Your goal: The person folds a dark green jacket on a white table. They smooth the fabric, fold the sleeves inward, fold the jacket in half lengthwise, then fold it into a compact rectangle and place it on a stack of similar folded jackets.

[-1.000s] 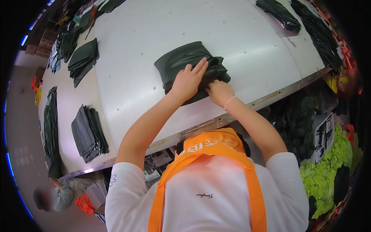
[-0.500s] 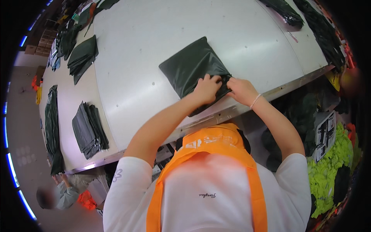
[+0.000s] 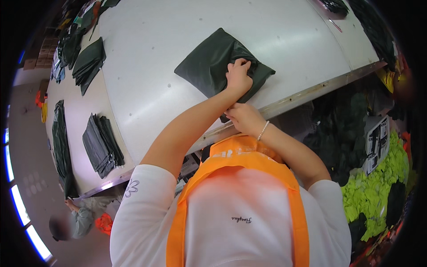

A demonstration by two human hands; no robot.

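Fingers of the left hand (image 3: 239, 75) curl tight into the folded dark green garment (image 3: 213, 62), which lies on the white table (image 3: 155, 66) near its front edge. The right hand (image 3: 244, 118) pinches the garment's lower corner at that edge.

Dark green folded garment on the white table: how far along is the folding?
Done: a stack of folded dark garments lies at the table's left. In hand: the left hand presses the dark green folded garment; the right hand pinches its near edge. Left: its right side is bunched.
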